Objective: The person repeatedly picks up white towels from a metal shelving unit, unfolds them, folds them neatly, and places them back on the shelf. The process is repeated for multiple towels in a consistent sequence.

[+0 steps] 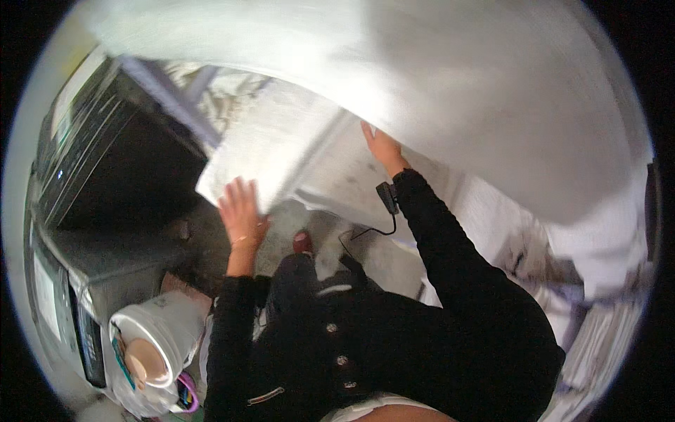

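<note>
A large pale sheet, blurred, spans the upper part of the view; its material cannot be told. My right hand is at the sheet's lower edge, fingers partly hidden by it, so its grip is unclear. My left hand is spread, with fingers over the near corner of a white flat piece. Whether the palm presses on this piece is unclear. A small black device with a cable sits by my right wrist.
At lower left stands a white plastic bucket with a tan round thing inside, beside a dark machine-like cabinet. Bluish beams slant at upper left. Stacked white material lies at far right. A red shoe shows on the floor.
</note>
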Demonstrator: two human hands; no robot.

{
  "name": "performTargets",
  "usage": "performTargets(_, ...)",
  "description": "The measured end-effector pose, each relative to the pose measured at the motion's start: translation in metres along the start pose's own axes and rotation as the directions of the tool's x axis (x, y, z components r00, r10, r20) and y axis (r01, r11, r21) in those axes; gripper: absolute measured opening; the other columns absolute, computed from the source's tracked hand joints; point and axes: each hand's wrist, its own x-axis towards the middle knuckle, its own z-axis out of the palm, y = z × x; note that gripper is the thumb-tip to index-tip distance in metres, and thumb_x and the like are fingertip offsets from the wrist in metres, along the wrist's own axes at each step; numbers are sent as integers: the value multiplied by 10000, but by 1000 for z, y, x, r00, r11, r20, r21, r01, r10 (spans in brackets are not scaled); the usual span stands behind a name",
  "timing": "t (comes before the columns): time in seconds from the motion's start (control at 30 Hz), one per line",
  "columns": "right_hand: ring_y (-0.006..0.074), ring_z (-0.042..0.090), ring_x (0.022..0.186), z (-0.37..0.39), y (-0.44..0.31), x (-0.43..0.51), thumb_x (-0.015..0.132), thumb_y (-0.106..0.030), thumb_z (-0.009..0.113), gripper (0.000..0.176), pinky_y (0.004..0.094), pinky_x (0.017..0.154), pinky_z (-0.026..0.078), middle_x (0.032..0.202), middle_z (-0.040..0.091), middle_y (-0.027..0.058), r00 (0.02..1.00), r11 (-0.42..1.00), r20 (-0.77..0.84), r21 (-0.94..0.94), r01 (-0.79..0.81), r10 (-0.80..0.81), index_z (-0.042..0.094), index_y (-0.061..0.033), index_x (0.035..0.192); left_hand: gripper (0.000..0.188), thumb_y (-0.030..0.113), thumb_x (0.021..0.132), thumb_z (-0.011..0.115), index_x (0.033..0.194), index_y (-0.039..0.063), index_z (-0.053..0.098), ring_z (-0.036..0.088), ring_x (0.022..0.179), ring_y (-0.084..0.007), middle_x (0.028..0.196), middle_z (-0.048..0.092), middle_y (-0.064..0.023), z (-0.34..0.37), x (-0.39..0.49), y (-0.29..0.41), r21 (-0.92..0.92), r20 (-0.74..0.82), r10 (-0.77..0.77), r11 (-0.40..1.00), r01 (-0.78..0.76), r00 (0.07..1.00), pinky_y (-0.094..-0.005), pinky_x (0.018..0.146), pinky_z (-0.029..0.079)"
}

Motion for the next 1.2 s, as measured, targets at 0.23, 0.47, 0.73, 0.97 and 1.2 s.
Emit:
performTargets(0.23, 381, 293, 1265, 13, 177, -239, 630, -409, 745, 890, 529, 1033, 227, 1322, 373, 241, 787, 825, -433, -152, -544, 439, 373, -26, 1343, 418, 27, 697, 541, 1112, 49, 588, 554, 1037, -350, 1163, 566, -174, 54, -117, -22, -538, -76, -39, 843, -8, 996, -350, 816, 468)
performTargets(0.47, 429, 391, 1163, 39, 241, -302, 653, -314, 723, 697, 482, 958, 364, 1278, 381, 268, 803, 911, -499, -60, -407, 326, 465, 60, 1181, 124, 74, 612, 499, 570, 77, 615, 591, 613, -322, 605, 582, -143, 17, -187, 43, -517, 73, 62, 856, -16, 995, -373, 575, 462)
performTargets(0.73, 373, 455, 1130, -46, 259, -347, 813, -160, 610, 333, 418, 922, 423, 1235, 408, 255, 676, 939, -653, 267, -215, 340, 545, 72, 1042, 146, -45, 604, 468, 557, 48, 570, 564, 568, -303, 576, 554, -129, -61, -238, 103, -712, -72, 251, 665, -227, 965, -358, 535, 446)
performTargets(0.97, 213, 481, 1088, -190, 119, -455, 811, -167, 670, 475, 308, 938, 380, 1187, 482, 109, 921, 784, -305, 497, 372, -243, 478, 28, 1199, 358, -41, 707, 581, 1037, 99, 583, 515, 1063, -294, 1130, 562, -101, -138, -242, 190, -534, -581, 478, 387, -752, 659, -382, 922, 402)
performTargets(1.2, 181, 525, 1010, -177, 12, -494, 754, -170, 723, 504, 304, 869, 407, 1065, 547, 77, 897, 621, -76, 696, 361, -436, 493, -59, 1189, 286, 176, 751, 674, 1015, 106, 588, 549, 944, -275, 990, 595, -65, -169, -239, 181, -500, -605, 614, 203, -842, 507, -399, 864, 400)
